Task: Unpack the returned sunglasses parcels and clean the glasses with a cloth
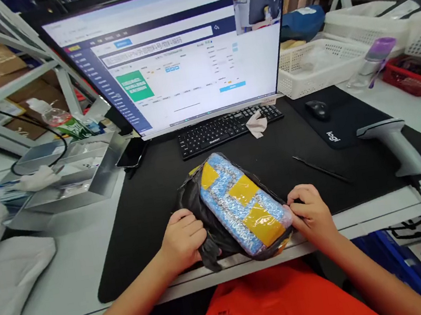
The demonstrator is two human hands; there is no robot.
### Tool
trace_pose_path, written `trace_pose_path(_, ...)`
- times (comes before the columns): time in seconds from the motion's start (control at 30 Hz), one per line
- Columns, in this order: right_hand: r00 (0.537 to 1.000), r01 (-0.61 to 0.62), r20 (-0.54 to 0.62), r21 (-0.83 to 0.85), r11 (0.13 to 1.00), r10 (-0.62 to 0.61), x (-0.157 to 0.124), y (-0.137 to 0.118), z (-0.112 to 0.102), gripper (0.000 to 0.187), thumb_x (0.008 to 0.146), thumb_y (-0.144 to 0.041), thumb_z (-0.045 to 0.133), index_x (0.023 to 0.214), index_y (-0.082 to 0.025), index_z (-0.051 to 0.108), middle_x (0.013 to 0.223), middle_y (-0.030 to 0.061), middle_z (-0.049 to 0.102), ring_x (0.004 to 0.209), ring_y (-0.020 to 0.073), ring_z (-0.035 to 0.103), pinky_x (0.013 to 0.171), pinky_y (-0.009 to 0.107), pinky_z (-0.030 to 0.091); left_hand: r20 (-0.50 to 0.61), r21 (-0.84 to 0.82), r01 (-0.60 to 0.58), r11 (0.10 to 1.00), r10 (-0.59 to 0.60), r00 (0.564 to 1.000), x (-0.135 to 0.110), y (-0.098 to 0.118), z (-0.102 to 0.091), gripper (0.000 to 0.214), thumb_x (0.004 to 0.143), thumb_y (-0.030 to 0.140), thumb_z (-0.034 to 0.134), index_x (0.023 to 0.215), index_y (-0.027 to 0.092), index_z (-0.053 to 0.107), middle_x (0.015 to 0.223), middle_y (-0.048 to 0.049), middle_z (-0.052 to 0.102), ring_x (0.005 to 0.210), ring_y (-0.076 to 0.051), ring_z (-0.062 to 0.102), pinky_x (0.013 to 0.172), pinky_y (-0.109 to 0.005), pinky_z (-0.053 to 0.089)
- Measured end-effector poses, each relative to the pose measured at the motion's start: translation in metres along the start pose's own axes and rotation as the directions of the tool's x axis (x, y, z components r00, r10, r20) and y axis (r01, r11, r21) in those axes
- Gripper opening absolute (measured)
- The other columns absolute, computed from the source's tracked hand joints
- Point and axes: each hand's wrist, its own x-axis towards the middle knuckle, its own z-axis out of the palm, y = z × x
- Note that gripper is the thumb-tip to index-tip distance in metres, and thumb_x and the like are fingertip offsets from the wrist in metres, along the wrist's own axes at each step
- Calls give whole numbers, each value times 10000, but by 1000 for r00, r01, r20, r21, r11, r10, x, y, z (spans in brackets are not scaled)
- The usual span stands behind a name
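Evidently, the far side of the mat (pixel 155 209) is closed off by a monitor (pixel 179 61), below which a keyboard (pixel 215 138) is partly covered by a crumpled tissue (pixel 257 124). To the right, a thin black stick (pixel 320 168), a mouse (pixel 317 109) and a grey scanner (pixel 396 144) are set out, with white baskets (pixel 313 74) ranged behind; to the left, a phone (pixel 132 153) and a silver box (pixel 107 176) are seen on the counter (pixel 67 260). Between the hands, at the near edge of the mat, a blue package (pixel 229 210) banded with yellow tape is seated in an opened black plastic bag (pixel 192 195). Its long axis is slanted, the far end being pointed left toward the keyboard, the near end rightward toward the orange shirt (pixel 274 307). Bunched black plastic is gripped by the fingers of the left hand (pixel 183 239); those of the right hand (pixel 311 213) are curled narrowly at the package's right near corner, though whether anything is pinched cannot be told.
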Motion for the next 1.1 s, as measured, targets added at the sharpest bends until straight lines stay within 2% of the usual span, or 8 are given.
trace_pose_path(0.27, 999, 25, 42, -113, 993, -21, -5, 3, 4, 322, 920, -143, 570, 604, -208, 571, 744, 39, 569, 817, 221, 510, 725, 396, 472, 148, -76, 23, 997, -11, 989, -6, -39, 4, 429, 939, 391, 588, 567, 204, 483, 524, 40, 516, 543, -132, 469, 780, -328, 406)
trace_pose_path(0.37, 998, 37, 47, -92, 995, -32, -8, 3, 2, 291, 919, -143, 570, 637, -216, 570, 746, 35, 567, 806, 226, 520, 724, 407, 479, 225, -188, 138, 972, -94, 970, 2, -38, 2, 465, 936, 386, 587, 531, 190, 468, 505, 43, 515, 520, -117, 474, 769, -319, 396)
trace_pose_path(0.47, 996, 59, 69, -100, 993, -52, -3, 5, -9, 287, 911, -169, 600, 631, -218, 563, 857, 65, 611, 862, 258, 552, 735, 444, 486, 376, -310, 271, 911, -145, 915, 17, -29, -19, 451, 867, 443, 658, 535, 186, 492, 521, 40, 548, 539, -117, 508, 771, -310, 413)
trace_pose_path(0.57, 997, 78, 23, -161, 984, -75, 14, -2, -30, 272, 908, -236, 646, 644, -232, 579, 1001, 104, 633, 949, 305, 568, 765, 496, 485, 479, -468, 370, 803, -121, 869, 38, -24, -56, 316, 807, 500, 720, 796, 192, 652, 735, 1, 691, 709, -157, 623, 739, -275, 457)
trace_pose_path(0.7, 993, 119, 7, -170, 978, -120, 43, -36, -42, 110, 946, -307, 621, 850, -255, 634, 1068, 102, 650, 1015, 300, 609, 845, 496, 508, 405, -511, 520, 685, -342, 848, 67, -32, -81, 383, 983, 504, 447, 1047, 187, 651, 1044, -64, 713, 958, -199, 662, 861, -300, 504)
trace_pose_path(0.77, 988, 133, 97, -182, 974, -117, 52, -59, -32, 150, 948, -352, 619, 1045, -239, 634, 1155, 116, 656, 1072, 298, 623, 904, 486, 521, 352, -349, 635, 689, -531, 771, 77, -41, -70, 356, 988, 441, 438, 1150, 194, 636, 1197, -91, 679, 1135, -243, 622, 999, -358, 466)
trace_pose_path(0.87, 961, 129, 271, -291, 948, -47, 59, -92, 0, 482, 897, -403, 672, 1303, -163, 570, 1337, 191, 602, 1203, 356, 583, 977, 520, 506, 373, -204, 733, 649, -641, 671, 82, -51, -38, 466, 891, 383, 588, 1299, 156, 585, 1307, -166, 637, 1230, -332, 591, 1055, -444, 441)
trace_pose_path(1.1, 870, 84, 467, -450, 889, 154, 71, -132, 38, 642, 843, -372, 652, 1446, -190, 525, 1599, 236, 352, 1466, 451, 310, 1017, 628, 418, 341, -280, 785, 552, -708, 619, 66, -64, -9, 338, 837, 205, 517, 1146, 156, 644, 1192, -140, 707, 1141, -307, 653, 999, -404, 477)
